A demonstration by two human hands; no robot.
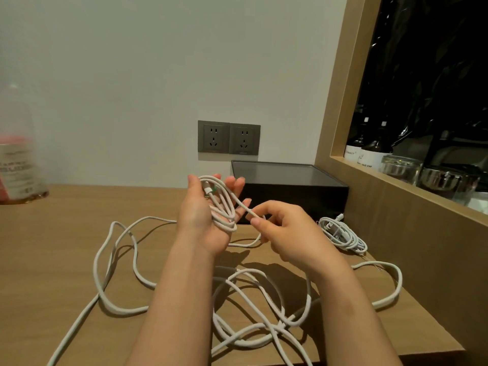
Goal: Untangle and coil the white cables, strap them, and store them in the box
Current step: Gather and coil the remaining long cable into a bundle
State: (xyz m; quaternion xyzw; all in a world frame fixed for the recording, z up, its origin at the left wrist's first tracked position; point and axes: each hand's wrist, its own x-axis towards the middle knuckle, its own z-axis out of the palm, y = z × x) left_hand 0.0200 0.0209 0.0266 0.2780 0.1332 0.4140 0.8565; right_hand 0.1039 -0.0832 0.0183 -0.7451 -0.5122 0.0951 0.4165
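Observation:
My left hand (208, 220) is raised palm-up over the wooden table (66, 233), with several loops of white cable (224, 207) wound around its spread fingers; a plug end and a green strap lie against the thumb. My right hand (280, 228) pinches the same cable just right of the loops. The remaining cable (250, 307) lies in loose tangled curves across the table below my arms. A small coiled white cable bundle (343, 236) lies at the right beside the black box (290, 188), which stands against the wall.
Two grey wall sockets (229, 140) sit above the box. A blurred plastic bottle (18, 159) stands at far left. A wooden-framed shelf (396, 178) on the right holds bottles and glasses. The table's front edge runs near the lower right.

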